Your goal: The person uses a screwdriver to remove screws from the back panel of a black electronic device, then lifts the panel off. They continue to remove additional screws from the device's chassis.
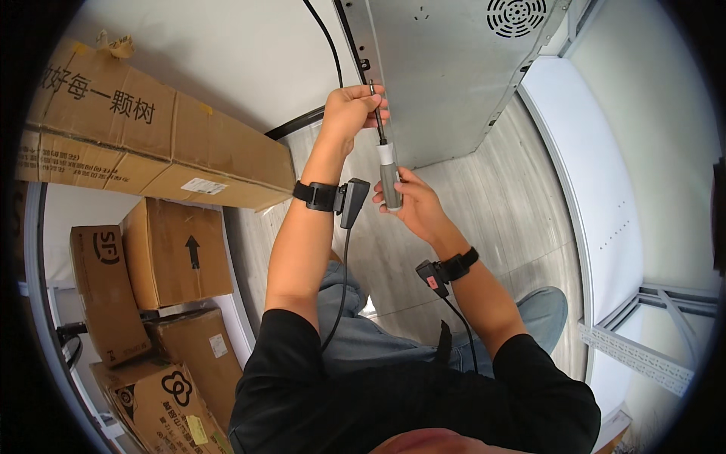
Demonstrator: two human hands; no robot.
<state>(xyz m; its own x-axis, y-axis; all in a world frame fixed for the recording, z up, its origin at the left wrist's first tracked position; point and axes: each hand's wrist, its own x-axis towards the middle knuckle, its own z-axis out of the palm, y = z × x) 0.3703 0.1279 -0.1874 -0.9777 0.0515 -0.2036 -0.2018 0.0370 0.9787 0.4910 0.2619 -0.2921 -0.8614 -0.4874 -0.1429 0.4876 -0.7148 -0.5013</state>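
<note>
Stacked brown cardboard boxes (162, 151) are seen at the left, well apart from the hands. The thin steel shaft of a screwdriver (386, 170) is pinched near its tip by the closed left hand (352, 110), against the edge of a grey sheet-metal panel (446, 68). Its long axis runs nearly upright, tip up. The smooth grey handle is clasped by the right hand (414, 206).
</note>
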